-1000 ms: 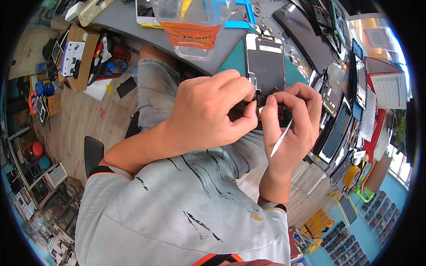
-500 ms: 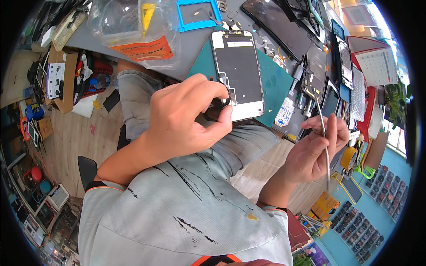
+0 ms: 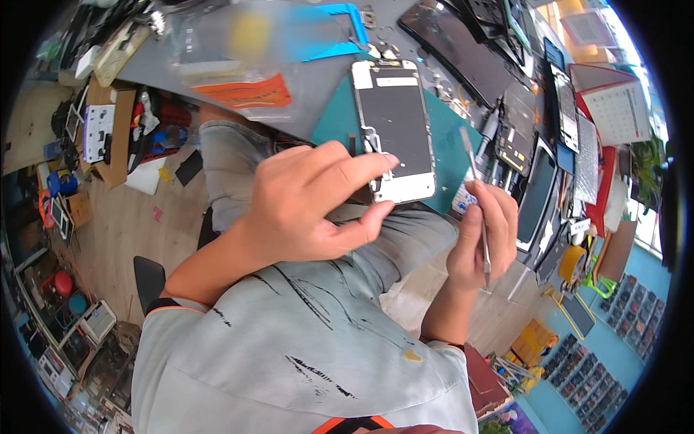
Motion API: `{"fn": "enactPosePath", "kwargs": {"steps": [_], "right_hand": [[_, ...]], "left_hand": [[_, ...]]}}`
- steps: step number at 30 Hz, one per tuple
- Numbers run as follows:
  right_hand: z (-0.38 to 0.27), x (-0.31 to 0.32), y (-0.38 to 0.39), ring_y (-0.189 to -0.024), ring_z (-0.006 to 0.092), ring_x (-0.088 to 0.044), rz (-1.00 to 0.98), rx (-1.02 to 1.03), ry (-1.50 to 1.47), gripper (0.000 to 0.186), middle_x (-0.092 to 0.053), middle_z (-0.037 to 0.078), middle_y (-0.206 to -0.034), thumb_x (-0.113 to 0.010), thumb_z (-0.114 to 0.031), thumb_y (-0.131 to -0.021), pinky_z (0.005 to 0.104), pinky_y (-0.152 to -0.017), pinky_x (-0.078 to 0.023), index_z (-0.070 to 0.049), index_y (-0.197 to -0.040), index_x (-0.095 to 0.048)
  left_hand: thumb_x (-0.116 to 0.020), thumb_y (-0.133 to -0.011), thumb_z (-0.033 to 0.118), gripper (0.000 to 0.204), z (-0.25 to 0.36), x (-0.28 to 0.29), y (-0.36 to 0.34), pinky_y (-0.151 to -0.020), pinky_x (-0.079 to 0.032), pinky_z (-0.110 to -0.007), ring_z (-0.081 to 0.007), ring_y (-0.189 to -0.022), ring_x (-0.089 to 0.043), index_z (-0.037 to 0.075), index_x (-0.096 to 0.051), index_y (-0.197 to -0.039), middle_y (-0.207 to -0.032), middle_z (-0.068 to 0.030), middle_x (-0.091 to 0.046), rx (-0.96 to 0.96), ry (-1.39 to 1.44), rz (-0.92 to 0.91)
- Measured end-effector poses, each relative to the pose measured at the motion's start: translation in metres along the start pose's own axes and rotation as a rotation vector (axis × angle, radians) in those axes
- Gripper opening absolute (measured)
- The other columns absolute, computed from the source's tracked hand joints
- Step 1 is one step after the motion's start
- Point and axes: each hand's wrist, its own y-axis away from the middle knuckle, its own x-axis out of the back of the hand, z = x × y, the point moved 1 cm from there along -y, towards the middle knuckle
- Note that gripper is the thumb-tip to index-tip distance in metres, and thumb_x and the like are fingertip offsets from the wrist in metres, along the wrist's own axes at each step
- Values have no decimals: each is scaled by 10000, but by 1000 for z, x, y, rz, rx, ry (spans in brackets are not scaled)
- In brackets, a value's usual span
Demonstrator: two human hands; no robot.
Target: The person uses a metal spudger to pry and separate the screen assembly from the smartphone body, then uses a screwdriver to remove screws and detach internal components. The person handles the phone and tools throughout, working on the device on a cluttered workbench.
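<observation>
The hands stood apart, the left one open, thumb and forefinger spread, the right one closed around a tool. The left hand [image 3: 318, 199] was the nearer to the phone display assembly [image 3: 394, 119], which lay just ahead and to its right, back side up, its long axis running almost straight away from the person. The forefinger reached over its lower left part, by a silvery flex cable [image 3: 371, 137], while the thumb was near the bottom edge. The right hand [image 3: 484, 239], off the assembly's lower right, gripped a double-ended metal pry tool [image 3: 475, 170], one tip pointing away. Under the assembly, a green work mat [image 3: 450, 116] spread ahead of both hands. Farther ahead of the left hand lay a clear plastic bag [image 3: 191, 72] and a blue frame [image 3: 356, 29]. The left fingers hid the cable's lower end and part of the assembly's edge; whether the forefinger pressed could not be told. A blurred patch covered part of the bag.
</observation>
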Motion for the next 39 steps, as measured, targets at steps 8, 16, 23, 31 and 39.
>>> {"fn": "enactPosePath", "kwargs": {"steps": [8, 16, 23, 31, 39], "right_hand": [[3, 11, 2, -948, 308, -719, 83, -45, -152, 244, -763, 244, -1049, -648, 8, -1011, 392, -849, -574, 91, -1229, -720], [16, 4, 11, -902, 235, -749, 232, -255, -504, 216, -765, 239, -1081, -652, 82, -1006, 325, -810, -603, 101, -1213, -713], [16, 11, 8, -863, 185, -738, 139, -316, -580, 206, -804, 212, -1084, -668, 74, -1008, 288, -792, -595, 93, -1202, -734], [12, 11, 9, -818, 154, -755, 185, -361, -589, 201, -818, 181, -1056, -693, 90, -993, 272, -732, -608, 91, -1184, -755], [15, 2, 8, -788, 160, -786, 281, -411, -636, 162, -829, 158, -999, -723, 63, -994, 268, -714, -628, 95, -1144, -775]], "left_hand": [[-989, -732, 161, 843, -42, 40, -6, -1001, -514, -354, -197, -1182, -602, 5, -587, -1456, -1386, -128, -588, -100, -80, 647], [-989, -778, 76, 839, -46, 65, -32, -1141, -471, -383, -225, -1286, -633, -9, -576, -1504, -1383, -139, -705, 294, 204, 162], [-903, -770, 38, 676, -17, 97, -99, -1098, -502, -414, -290, -1259, -653, -15, -684, -1407, -1353, -153, -697, -162, -209, -179], [-876, -723, 35, 710, 2, 71, -167, -1003, -506, -463, -342, -1153, -651, 150, -732, -1409, -1259, -123, -697, -478, -553, -551], [-890, -723, 54, 714, 7, 50, -180, -1009, -500, -481, -333, -1165, -633, 176, -735, -1409, -1283, -88, -693, -587, -674, -613]]}}
